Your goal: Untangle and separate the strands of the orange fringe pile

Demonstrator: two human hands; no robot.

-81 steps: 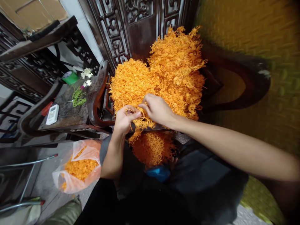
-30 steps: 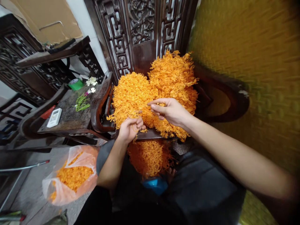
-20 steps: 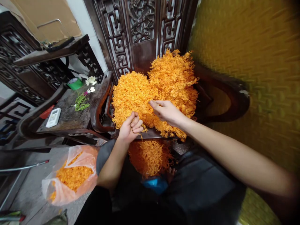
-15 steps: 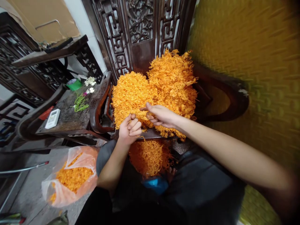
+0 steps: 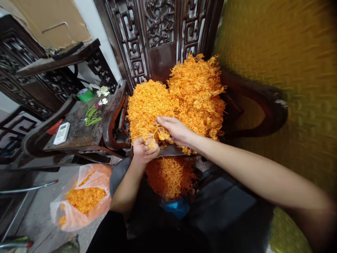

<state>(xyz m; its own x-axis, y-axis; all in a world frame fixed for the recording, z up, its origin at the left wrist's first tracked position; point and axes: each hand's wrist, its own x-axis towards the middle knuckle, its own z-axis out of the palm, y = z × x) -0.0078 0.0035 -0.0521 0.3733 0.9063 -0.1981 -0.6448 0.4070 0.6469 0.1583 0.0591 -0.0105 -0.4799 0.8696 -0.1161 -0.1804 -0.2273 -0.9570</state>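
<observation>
Here two hands, left hand and right hand, pinch one orange tuft.

Left hand and right hand pinching orange strands, orange heap behind

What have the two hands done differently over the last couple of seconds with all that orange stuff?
The right hand, open over the orange heap a second ago, has drawn back and now pinches a small tuft. The left hand stayed low, fingers closed on a few strands. The heap, the plastic bag and the side table lie unchanged.
</observation>
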